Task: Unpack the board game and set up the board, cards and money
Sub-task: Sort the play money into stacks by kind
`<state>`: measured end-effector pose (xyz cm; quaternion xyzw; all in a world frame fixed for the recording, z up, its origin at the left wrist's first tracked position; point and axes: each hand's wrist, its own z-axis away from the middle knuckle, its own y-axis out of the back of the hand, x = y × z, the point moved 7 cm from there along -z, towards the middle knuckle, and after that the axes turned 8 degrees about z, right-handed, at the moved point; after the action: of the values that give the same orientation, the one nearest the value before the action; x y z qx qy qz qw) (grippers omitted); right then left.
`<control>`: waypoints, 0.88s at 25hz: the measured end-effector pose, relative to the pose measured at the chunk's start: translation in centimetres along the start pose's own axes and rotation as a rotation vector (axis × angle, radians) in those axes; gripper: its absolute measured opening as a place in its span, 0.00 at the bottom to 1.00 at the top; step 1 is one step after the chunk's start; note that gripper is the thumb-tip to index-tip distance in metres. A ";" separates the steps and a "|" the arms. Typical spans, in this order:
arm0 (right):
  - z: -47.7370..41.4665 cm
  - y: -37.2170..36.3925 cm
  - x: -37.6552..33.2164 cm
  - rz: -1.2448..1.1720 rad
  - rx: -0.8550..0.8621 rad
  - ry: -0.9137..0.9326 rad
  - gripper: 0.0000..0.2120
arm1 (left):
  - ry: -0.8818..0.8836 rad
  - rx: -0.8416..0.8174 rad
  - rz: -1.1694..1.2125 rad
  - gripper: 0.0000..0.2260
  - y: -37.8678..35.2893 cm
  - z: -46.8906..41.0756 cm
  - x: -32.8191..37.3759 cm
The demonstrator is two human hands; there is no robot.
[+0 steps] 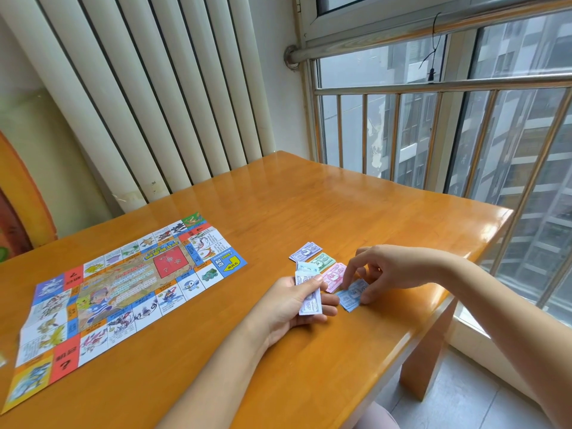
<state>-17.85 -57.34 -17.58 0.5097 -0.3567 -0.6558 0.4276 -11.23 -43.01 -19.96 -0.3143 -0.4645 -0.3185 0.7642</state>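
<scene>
The paper game board (pixel 123 292) already lies unfolded and flat on the wooden table (pixel 309 205), filling the lower left of the frame, so that part of the job looks done. The money is being sorted now, just right of the frame's centre. Four small piles of play notes sit in a diagonal row on the table: a purple pile (pixel 305 251) furthest up, a green pile (pixel 323 260) just below it, a pink pile (pixel 334 275) next, and a blue pile (pixel 351 295) lowest and nearest the table's front edge. The left hand (pixel 294 308), at centre frame, is palm-up with its fingers curled and thumb pressed down, clamped on a small stack of unsorted notes (pixel 308 292); how many notes are in it cannot be told, though at least two edges show. The right hand (pixel 374 270), just right of it, reaches down with thumb and fingertips drawn together on the blue pile, seemingly laying a note there or squaring it up. So I judge the money roughly half sorted, with the held stack left to deal out. No cards, tokens, dice or box show anywhere in view, so the cards seem not yet set out. In count: one board, four piles, one held stack, two hands.
</scene>
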 end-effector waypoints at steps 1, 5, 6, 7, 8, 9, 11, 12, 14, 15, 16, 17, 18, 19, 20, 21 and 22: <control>0.0 0.0 -0.1 0.001 -0.009 0.000 0.16 | -0.003 -0.001 0.003 0.08 0.0 -0.1 0.0; 0.2 0.1 -0.4 -0.011 -0.029 -0.003 0.16 | -0.003 0.026 0.020 0.10 0.3 -0.2 0.1; 0.2 0.0 -0.4 -0.010 -0.034 -0.004 0.16 | 0.007 0.034 0.051 0.12 0.4 -0.1 0.1; 0.2 0.0 -0.5 -0.005 -0.041 -0.007 0.16 | 0.024 0.032 0.108 0.15 0.5 -0.1 0.2; 0.2 0.0 -0.5 -0.006 -0.049 -0.009 0.16 | 0.046 0.013 0.187 0.17 0.5 0.0 0.3; 0.2 0.0 -0.5 -0.023 -0.048 -0.008 0.15 | 0.067 -0.023 0.275 0.19 0.5 0.1 0.6; 0.4 0.4 -0.5 -0.151 0.015 0.005 0.13 | 0.071 -0.089 0.422 0.19 0.4 0.3 1.2; 0.5 0.8 -0.6 -0.260 0.085 0.012 0.10 | 0.048 -0.101 0.472 0.18 0.5 0.3 1.5; 0.4 1.7 -0.8 -0.476 0.277 0.003 0.07 | -0.033 -0.088 0.496 0.14 0.8 0.0 1.9; 0.3 1.9 -0.9 -0.557 0.366 -0.012 0.08 | -0.075 -0.071 0.462 0.13 0.9 -0.2 2.0; 0.2 2.1 -1.2 -0.608 0.430 -0.021 0.09 | -0.112 -0.055 0.403 0.11 0.9 -0.3 2.0; 0.0 2.1 -1.5 -0.634 0.463 -0.024 0.10 | -0.143 -0.038 0.331 0.10 0.9 -0.3 1.9; -0.3 2.1 -2.0 -0.636 0.466 -0.025 0.11 | -0.171 -0.016 0.258 0.09 0.9 -0.3 2.0; -0.5 2.1 -2.5 -0.616 0.450 -0.026 0.11 | -0.198 0.013 0.197 0.08 1.0 -0.3 2.0; -0.8 2.2 -2.8 -0.582 0.430 -0.027 0.12 | -0.225 0.051 0.150 0.06 1.2 -0.3 2.1; -1.1 2.3 -3.1 -0.548 0.411 -0.025 0.12 | -0.254 0.096 0.112 0.04 1.6 -0.2 2.2; -1.4 2.3 -3.4 -0.529 0.395 -0.020 0.12 | -0.286 0.141 0.081 0.03 1.9 -0.1 2.4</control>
<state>-15.62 -55.13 -14.54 0.6514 -0.3363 -0.6673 0.1317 -8.83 -42.41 -18.14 -0.3207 -0.5765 -0.2062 0.7227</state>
